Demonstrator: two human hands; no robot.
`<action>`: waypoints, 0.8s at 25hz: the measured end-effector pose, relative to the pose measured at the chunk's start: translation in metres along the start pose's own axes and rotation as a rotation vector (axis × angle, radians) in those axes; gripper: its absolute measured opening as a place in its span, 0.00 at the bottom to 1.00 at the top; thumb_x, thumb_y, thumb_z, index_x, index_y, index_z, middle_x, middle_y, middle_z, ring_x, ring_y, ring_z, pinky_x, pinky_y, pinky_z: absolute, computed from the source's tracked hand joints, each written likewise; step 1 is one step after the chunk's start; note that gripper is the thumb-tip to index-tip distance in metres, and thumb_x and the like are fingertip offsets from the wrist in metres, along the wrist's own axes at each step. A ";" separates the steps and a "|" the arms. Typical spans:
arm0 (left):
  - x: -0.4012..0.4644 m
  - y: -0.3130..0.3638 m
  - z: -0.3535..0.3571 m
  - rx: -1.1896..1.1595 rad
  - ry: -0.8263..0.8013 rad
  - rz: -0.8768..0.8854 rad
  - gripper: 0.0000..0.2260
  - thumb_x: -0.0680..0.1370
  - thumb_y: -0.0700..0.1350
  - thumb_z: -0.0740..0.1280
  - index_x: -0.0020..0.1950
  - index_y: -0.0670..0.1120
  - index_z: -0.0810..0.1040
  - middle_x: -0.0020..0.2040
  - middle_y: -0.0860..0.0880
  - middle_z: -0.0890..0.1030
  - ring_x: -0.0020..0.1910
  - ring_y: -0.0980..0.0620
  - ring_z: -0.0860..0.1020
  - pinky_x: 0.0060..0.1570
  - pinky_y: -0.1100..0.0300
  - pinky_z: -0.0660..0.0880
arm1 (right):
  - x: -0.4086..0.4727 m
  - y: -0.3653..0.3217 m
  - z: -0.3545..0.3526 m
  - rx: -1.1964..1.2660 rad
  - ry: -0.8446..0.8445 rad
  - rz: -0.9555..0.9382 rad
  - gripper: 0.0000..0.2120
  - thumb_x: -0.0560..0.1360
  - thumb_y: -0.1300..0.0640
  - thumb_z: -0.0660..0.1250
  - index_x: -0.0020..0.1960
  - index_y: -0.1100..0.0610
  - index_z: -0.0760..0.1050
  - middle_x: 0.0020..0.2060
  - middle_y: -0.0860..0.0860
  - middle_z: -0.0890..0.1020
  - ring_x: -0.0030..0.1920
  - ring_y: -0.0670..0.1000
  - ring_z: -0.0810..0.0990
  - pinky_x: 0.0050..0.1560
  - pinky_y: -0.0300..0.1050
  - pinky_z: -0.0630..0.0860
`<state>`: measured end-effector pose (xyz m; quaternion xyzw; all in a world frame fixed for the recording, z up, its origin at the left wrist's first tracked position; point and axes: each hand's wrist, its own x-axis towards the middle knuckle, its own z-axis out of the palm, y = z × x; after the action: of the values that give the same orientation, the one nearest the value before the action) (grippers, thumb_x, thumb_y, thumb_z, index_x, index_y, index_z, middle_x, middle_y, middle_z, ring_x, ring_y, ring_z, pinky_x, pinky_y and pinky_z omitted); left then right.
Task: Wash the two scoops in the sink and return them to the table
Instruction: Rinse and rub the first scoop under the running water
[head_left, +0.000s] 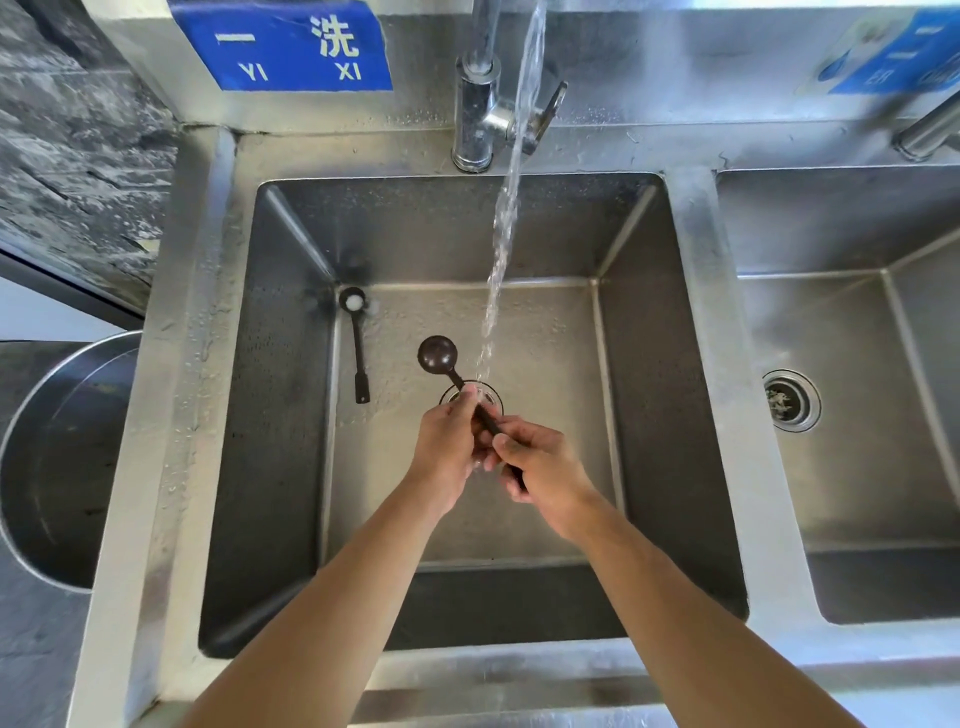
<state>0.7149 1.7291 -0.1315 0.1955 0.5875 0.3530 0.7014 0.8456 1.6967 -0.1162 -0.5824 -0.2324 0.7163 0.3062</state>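
Person stands at a steel double sink (208, 364), both arms reaching down into the left basin. Tap (480, 104) is on; the water stream (506, 234) falls straight down and lands by the drain (493, 397), right at the fingertips.

Dark brown scoop (437, 354) is held over the drain, bowl pointing away from the person and just left of the stream, handle running back toward the wrists. Left hand (449, 447) has its fingers curled round the handle's middle, fingertips in the water. Right hand (540, 465) pinches the lower end of the same handle.

Second scoop (356, 338) lies flat on the basin floor along the left wall, bowl in the far-left corner with something white in it, handle end pointing back toward the person. Well apart from both hands.

Blue sign (291, 47) on the backsplash reads "YI XI". Right basin (841, 415) has its own drain (790, 400). A round steel basin (57, 457) sits left of the sink.
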 end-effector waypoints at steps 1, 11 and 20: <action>0.000 0.002 0.002 -0.014 0.011 -0.008 0.21 0.83 0.56 0.60 0.44 0.40 0.80 0.37 0.37 0.83 0.26 0.44 0.77 0.28 0.54 0.72 | -0.003 0.002 -0.003 0.003 -0.002 0.006 0.09 0.83 0.64 0.62 0.52 0.64 0.81 0.34 0.55 0.80 0.24 0.47 0.68 0.24 0.39 0.61; -0.003 -0.006 0.011 -0.085 -0.006 -0.016 0.09 0.85 0.42 0.59 0.57 0.40 0.76 0.52 0.40 0.87 0.50 0.40 0.86 0.42 0.47 0.82 | -0.012 0.001 -0.008 -0.005 -0.118 0.097 0.11 0.80 0.62 0.61 0.52 0.68 0.79 0.38 0.61 0.82 0.33 0.56 0.80 0.34 0.49 0.77; -0.004 -0.002 0.000 -0.160 0.090 0.015 0.08 0.79 0.39 0.69 0.57 0.39 0.76 0.45 0.40 0.85 0.40 0.42 0.84 0.29 0.54 0.76 | -0.007 0.027 -0.003 -0.167 0.035 0.051 0.14 0.84 0.53 0.61 0.51 0.59 0.81 0.28 0.51 0.79 0.25 0.47 0.70 0.24 0.41 0.67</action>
<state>0.7150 1.7253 -0.1303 0.1270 0.5871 0.4125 0.6849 0.8444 1.6726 -0.1310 -0.6239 -0.2712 0.6917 0.2423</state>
